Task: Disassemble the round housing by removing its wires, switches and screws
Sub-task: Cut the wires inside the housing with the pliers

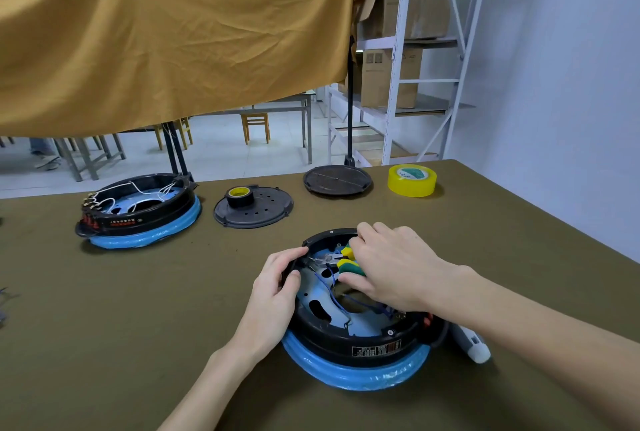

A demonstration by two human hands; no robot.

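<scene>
Lower centre of the frame: round black plastic housing (360, 333) with a blue film-wrapped ring beneath it, open side up, resting on the olive-green cloth-covered table (104, 326). Inside the housing, a pale blue metal plate with dark cut-outs, crossed by thin blue wires (334, 299). On the near wall, a printed rating label; at the right rim, small red switch parts, partly hidden by the right forearm.

Left hand (273, 295) at the housing's left rim, fingers curled over the black edge, thumb pressed against the outer wall. Right hand (391, 271) above the housing's far half, fingers curled around the green-and-yellow handles of small pliers (341, 259); metal jaws pointing left toward the rim near the left fingertips. Whether the jaws pinch a wire cannot be told.

Just right of the housing, a white plastic tool (476, 347) lying on the cloth, largely hidden by the right arm.

Middle left: second black round housing (138, 212) on a blue ring, with white wires looped inside. Centre: flat dark grey perforated round cover (266, 214) carrying a roll of black tape (239, 197) with a yellow core. Upper centre-right of the table: dark round lid (337, 179), and further right a roll of yellow tape (412, 180), well apart from the hands.

Upper left: hanging mustard-yellow cloth (173, 32). Upper right: white metal shelving (408, 66) holding cardboard boxes.
</scene>
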